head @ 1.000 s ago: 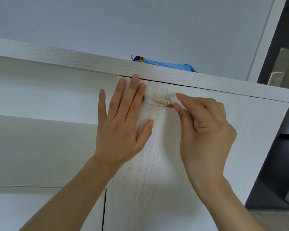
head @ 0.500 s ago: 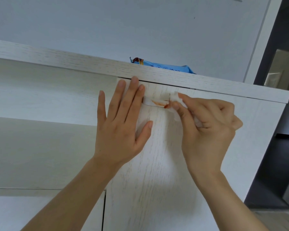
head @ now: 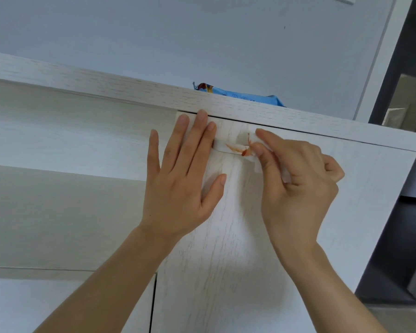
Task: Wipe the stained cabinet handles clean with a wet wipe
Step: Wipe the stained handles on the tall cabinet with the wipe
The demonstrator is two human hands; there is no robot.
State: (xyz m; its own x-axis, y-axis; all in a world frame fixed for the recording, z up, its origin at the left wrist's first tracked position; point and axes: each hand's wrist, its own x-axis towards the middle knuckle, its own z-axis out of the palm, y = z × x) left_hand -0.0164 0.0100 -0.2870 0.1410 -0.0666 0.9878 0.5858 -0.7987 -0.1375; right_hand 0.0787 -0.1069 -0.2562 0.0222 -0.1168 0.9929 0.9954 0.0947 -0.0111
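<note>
1 flat left hand [head: 180,186] presses 1 door [head: 226,236]; the right hand [head: 296,181] pinches 1 wipe [head: 256,162] on 1 stained handle [head: 228,148].

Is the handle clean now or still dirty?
Still dirty. A reddish-brown smear streaks the white cabinet handle, right beside the wet wipe pinched in the right hand.

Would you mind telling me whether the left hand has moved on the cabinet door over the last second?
No. The left hand lies flat on the door, fingertips just under the top board, covering the handle's left end, as before.
</note>
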